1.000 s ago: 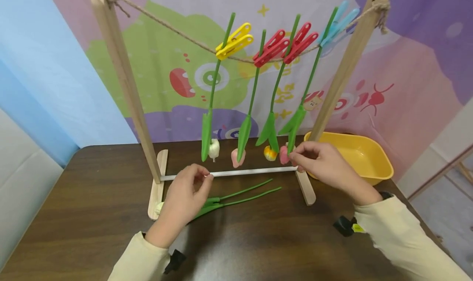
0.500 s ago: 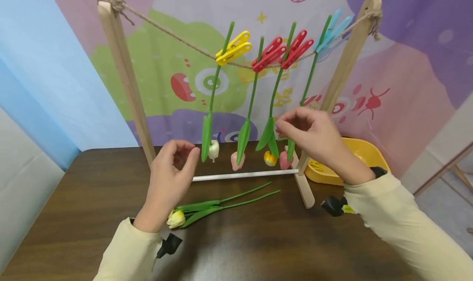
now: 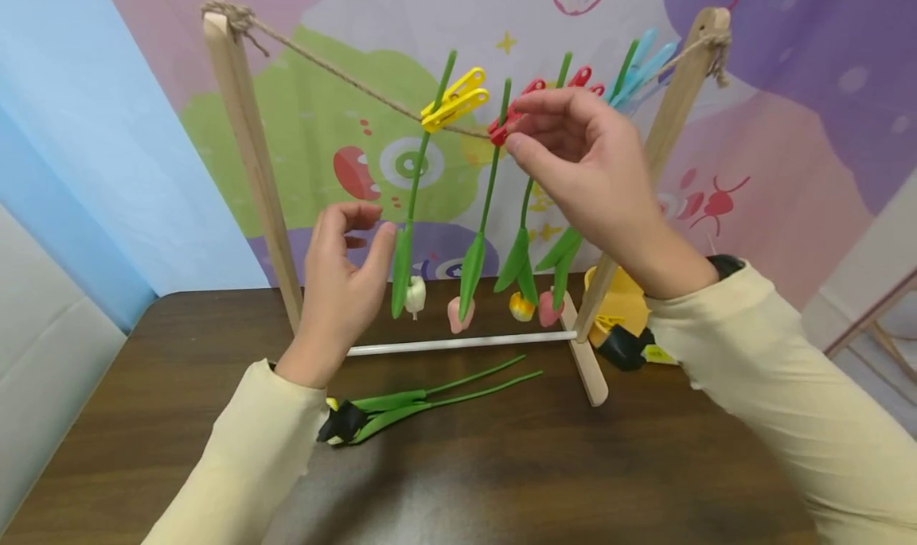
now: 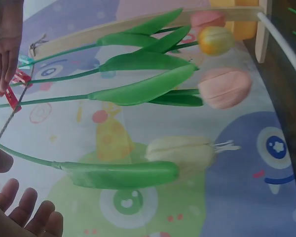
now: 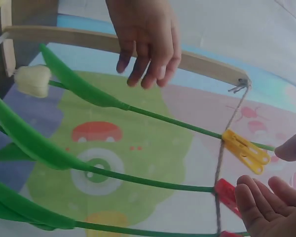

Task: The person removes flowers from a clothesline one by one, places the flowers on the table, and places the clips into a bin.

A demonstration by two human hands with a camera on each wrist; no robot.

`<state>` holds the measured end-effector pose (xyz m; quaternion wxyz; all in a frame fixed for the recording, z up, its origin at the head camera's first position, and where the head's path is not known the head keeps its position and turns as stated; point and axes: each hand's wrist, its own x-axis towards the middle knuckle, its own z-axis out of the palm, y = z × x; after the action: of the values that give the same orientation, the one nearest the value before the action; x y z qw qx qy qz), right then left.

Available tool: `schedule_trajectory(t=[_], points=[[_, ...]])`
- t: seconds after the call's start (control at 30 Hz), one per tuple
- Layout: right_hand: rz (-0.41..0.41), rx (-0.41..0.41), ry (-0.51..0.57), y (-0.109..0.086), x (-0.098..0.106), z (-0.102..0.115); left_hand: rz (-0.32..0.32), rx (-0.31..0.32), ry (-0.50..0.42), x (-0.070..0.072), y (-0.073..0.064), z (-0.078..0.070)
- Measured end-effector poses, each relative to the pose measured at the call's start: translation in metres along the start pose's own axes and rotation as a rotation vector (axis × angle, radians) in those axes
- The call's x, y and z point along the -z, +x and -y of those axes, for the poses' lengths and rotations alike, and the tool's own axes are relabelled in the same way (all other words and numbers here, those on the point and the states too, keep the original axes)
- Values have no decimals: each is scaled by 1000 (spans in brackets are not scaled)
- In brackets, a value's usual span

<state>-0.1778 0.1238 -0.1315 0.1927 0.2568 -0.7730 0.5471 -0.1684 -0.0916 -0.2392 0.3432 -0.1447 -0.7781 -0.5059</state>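
My left hand (image 3: 344, 282) hovers left of the white tulip (image 3: 415, 294), fingers loosely bent and nothing between them. Raised to rope height, my right hand (image 3: 591, 167) has thumb and fingers spread beside a red clothespin (image 3: 498, 131); whether it touches the pin I cannot tell. A yellow clothespin (image 5: 244, 150) holds the white tulip's stem to the rope (image 3: 344, 72). Hanging head down to its right are a pale pink tulip (image 4: 224, 88), an orange-yellow tulip (image 3: 521, 306) and a pink tulip (image 3: 550, 310). A second red clothespin is partly hidden; a blue clothespin (image 3: 648, 72) is farthest right.
Two wooden posts (image 3: 251, 155) carry the rope, with a white rod (image 3: 458, 344) joining them low down. Loose tulips (image 3: 401, 406) lie on the brown table (image 3: 466, 481), their heads behind the left wrist's camera. A yellow basin (image 3: 622, 298) stands behind the right post.
Both hands have risen. The right hand has gone from the pink tulip's head up to the red clothespins, and the left from near the white rod to beside the white tulip.
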Motion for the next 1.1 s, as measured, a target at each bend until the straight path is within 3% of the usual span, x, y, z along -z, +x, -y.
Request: schedule_trajectory(t=[0.2, 0.4, 0.6, 0.83, 1.1], points=[[8, -18, -84, 12, -2, 11, 34, 23, -66, -9, 16, -4], [28, -37, -147, 18, -1, 20, 94, 51, -84, -16, 24, -8], [103, -124, -215, 24, -1, 28, 133, 43, -88, -21, 29, -9], [196, -150, -258, 33, -6, 29, 172, 66, -108, -25, 34, -10], [157, -109, -236, 36, -9, 27, 165, 53, -141, -33, 36, -12]])
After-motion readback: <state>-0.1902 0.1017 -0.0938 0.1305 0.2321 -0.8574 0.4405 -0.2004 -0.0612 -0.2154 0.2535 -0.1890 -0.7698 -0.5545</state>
